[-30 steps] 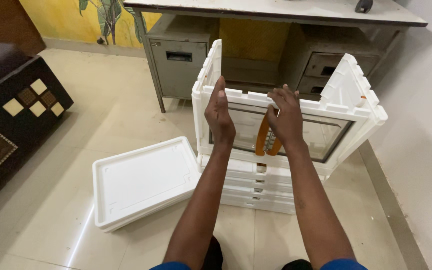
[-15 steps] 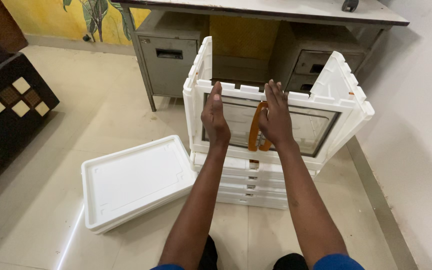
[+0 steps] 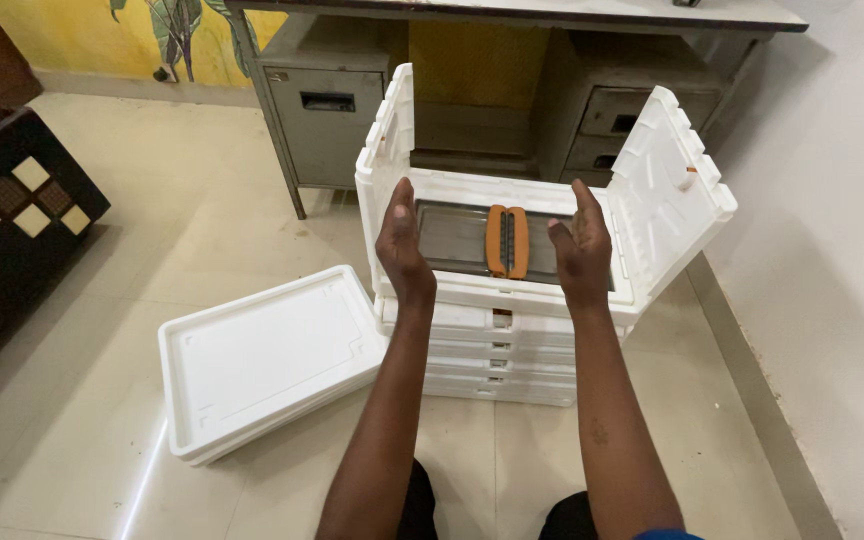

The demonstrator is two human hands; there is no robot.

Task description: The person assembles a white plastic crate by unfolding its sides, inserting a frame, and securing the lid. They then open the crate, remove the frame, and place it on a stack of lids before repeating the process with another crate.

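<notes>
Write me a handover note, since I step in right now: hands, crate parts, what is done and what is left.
Left hand and right hand: open, empty, palms facing, just above the folding white crate.
Both end flaps, left and right, stand up; the panel with orange latches lies flat inside.
The crate sits on a stack of folded crates; white lids lie on the floor to the left.
Left: long sides not up, lid off.

Tiled floor (image 3: 132,200): white crate stack (image 3: 497,350), white lids (image 3: 267,360), metal desk (image 3: 332,110).
</notes>
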